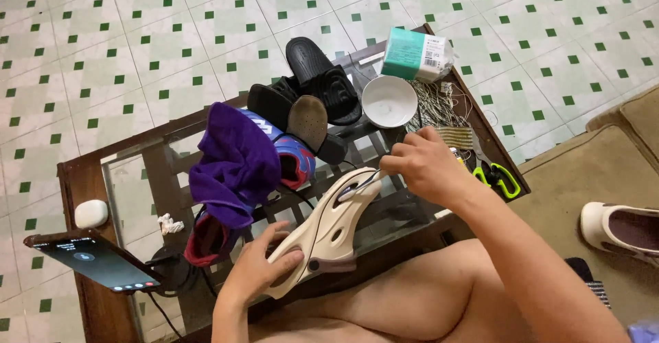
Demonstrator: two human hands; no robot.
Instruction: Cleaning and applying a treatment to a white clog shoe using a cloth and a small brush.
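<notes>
Glass set in a dark wooden frame forms the low surface (89,178), crowded with shoes. Purple crumpled cloth (233,161) drapes over a red and blue sneaker (292,161); black rubber slides (319,82) lie behind. Over the near edge, the smooth cream foam clog with oval holes (329,230) rests in the left hand (257,264), fingers curled beneath its sole. The right hand (422,164) pinches a thin metal tool (360,185) against the clog's strap. A white round bowl (389,100) and green-handled scissors (498,175) sit nearby.
</notes>
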